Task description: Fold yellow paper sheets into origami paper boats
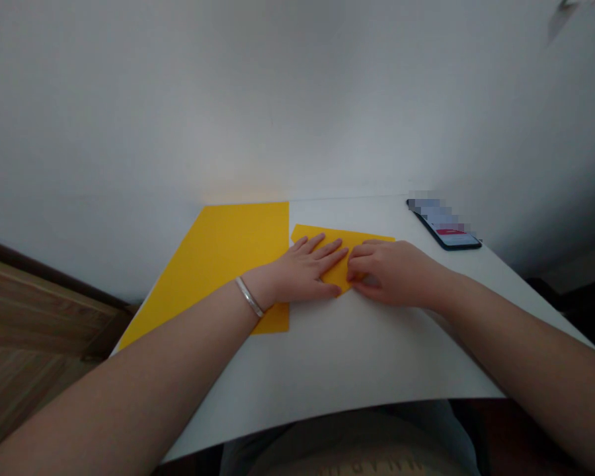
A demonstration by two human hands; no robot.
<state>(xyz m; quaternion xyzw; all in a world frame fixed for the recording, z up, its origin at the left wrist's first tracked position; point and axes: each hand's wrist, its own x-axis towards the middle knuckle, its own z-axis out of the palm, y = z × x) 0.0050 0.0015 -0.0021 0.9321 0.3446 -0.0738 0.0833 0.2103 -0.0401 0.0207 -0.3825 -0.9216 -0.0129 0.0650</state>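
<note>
A small folded piece of yellow paper (350,238) lies on the white table (357,350). My left hand (305,271) rests flat on its left part, fingers stretched out, a silver bangle on the wrist. My right hand (394,272) lies on the paper's right part with fingers curled, thumb and fingertips pinched at the paper's lower corner. A large flat yellow sheet (228,258) lies on the table's left side, partly under my left wrist.
A smartphone (446,228) with a lit screen lies at the table's far right corner. A plain white wall stands right behind the table. Wooden floor or furniture shows at the left beyond the table edge.
</note>
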